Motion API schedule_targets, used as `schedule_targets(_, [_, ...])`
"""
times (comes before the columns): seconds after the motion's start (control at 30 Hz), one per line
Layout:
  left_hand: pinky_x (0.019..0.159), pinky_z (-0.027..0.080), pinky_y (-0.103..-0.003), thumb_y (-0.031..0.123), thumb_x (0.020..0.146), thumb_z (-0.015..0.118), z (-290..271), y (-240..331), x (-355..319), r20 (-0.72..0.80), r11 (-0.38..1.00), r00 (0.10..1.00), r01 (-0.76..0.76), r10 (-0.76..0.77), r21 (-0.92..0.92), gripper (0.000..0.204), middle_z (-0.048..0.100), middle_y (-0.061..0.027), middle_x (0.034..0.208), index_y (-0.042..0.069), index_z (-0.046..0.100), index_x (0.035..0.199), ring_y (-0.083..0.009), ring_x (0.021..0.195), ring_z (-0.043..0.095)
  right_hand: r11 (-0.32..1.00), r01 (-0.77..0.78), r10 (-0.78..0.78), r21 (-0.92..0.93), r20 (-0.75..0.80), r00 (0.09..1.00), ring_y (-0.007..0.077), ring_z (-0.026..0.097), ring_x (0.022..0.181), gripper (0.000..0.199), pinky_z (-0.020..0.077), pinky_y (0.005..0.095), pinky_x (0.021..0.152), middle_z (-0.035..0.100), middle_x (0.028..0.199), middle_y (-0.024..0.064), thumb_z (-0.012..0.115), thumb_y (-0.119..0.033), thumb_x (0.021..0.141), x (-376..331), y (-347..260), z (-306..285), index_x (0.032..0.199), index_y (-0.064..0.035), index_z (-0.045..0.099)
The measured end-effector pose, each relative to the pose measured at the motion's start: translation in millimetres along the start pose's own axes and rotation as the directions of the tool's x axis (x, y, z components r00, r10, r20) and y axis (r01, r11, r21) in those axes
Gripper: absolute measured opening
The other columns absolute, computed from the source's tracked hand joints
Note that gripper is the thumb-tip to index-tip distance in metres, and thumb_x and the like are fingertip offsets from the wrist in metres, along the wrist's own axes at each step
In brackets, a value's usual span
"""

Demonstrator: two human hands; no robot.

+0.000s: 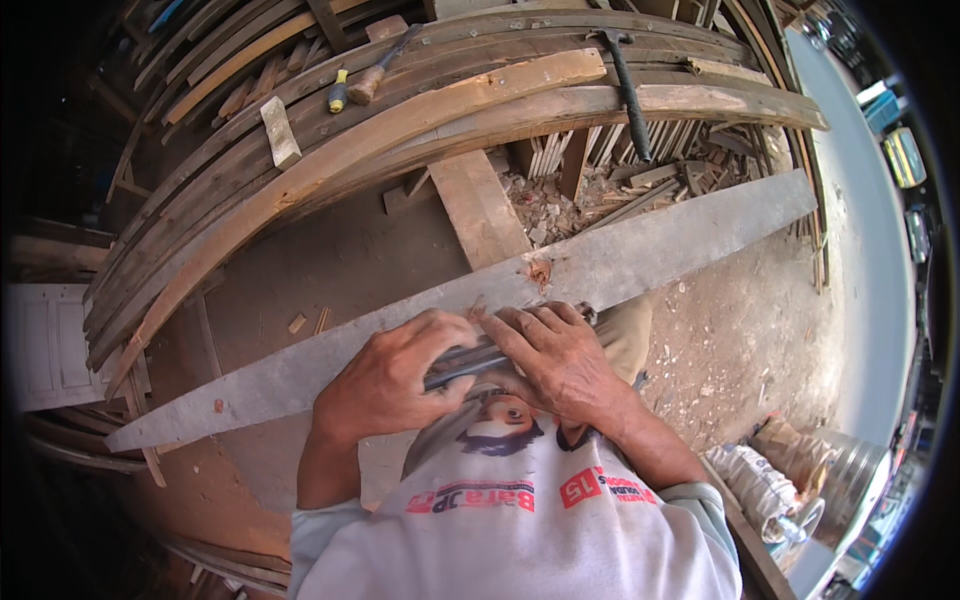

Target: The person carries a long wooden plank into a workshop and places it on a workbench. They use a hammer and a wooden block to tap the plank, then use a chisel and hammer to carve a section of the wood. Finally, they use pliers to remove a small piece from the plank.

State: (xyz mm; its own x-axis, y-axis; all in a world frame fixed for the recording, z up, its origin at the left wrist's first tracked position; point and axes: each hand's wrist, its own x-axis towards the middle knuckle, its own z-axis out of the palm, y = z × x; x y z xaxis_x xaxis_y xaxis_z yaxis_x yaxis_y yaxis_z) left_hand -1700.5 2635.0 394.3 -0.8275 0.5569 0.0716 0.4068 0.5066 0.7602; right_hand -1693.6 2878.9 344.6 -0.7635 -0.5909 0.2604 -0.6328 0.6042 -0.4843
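Observation:
A long grey wooden plank (680, 240) lies slantwise in front of me, with a reddish-brown knot (539, 272) near its middle. Close to my body, behind the plank's near edge, is a dark grey bar-like tool (462, 362); its kind is partly hidden by my hands. My right hand (560, 368) lies over it, fingers bent down round its far side. My left hand (392, 375), slightly blurred, hovers at the tool's left end, its thumb and curled fingers apart with a gap between them. A small dark end (588, 313) shows beyond my right fingertips.
Beyond the plank, long timber beams (400, 130) carry a hammer (625, 90), a wooden-handled tool (368, 85), a yellow-and-black screwdriver handle (338, 92) and a wood offcut (280, 132). A board (478, 210) runs under the plank. Wood scraps (560, 200) litter the floor. Sacks (755, 485) stand at lower right.

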Motion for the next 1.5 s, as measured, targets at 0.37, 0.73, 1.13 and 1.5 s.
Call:
schedule_targets(0.37, [0.117, 0.038, -0.051, 0.033, 0.092, 0.074, 98.5, -63.4, 57.6, -0.215, 0.992, 0.973, -0.06, 0.082, 0.109, 0.059, 0.051, -0.0234, 0.146, -0.002, 0.057, 0.137, -0.0407, 0.139, 0.047, 0.69, -0.532, 0.664, 0.491, -0.134, 0.736, 0.0224, 0.068, 0.093, 0.031, 0.0519, 0.036, 0.083, 0.073, 0.088, 0.0137, 0.063, -0.027, 0.104, -41.9, 32.2, -0.8, 0.114, 0.0018, 0.069])
schedule_targets(0.73, [0.122, 0.025, -0.055, 0.028, 0.087, 0.077, 150.0, -85.8, 31.6, 0.117, 0.959, 0.952, -0.285, 0.282, 0.007, 0.054, 0.061, -0.0155, 0.14, 0.004, 0.062, 0.134, -0.0338, 0.142, 0.046, 0.46, -0.31, 0.774, 0.832, -0.205, 0.599, 0.0129, 0.065, 0.072, 0.035, 0.0498, 0.024, 0.054, 0.073, 0.1, 0.0161, 0.058, -0.024, 0.106, -40.7, 55.1, -1.1, 0.124, 0.0055, 0.061])
schedule_targets(1.13, [0.103, 0.052, -0.04, 0.016, 0.1, 0.066, 47.0, -28.1, 103.5, -0.329, 0.858, 0.944, -0.158, -0.013, -0.489, 0.039, 0.068, -0.019, 0.127, -0.001, 0.059, 0.135, -0.0283, 0.123, 0.064, 0.495, 0.006, 0.449, 0.869, -0.262, 0.855, 0.0202, 0.07, 0.096, 0.03, 0.0594, 0.0322, 0.078, 0.069, 0.116, 0.0142, 0.058, -0.016, 0.104, 17.4, 69.7, 1.0, 0.127, 0.003, 0.061])
schedule_targets(1.5, [0.086, 0.057, -0.038, 0.015, 0.095, 0.071, 53.0, -29.1, 102.5, -0.396, 0.958, 0.918, -0.096, -0.021, -0.272, 0.031, 0.073, -0.0198, 0.112, 0.001, 0.068, 0.122, -0.033, 0.103, 0.073, 0.513, -0.052, 0.48, 0.857, -0.235, 0.845, 0.016, 0.069, 0.084, 0.023, 0.0568, 0.031, 0.077, 0.069, 0.108, 0.011, 0.054, -0.007, 0.102, 27.3, 84.1, 12.0, 0.119, 0.0032, 0.064])
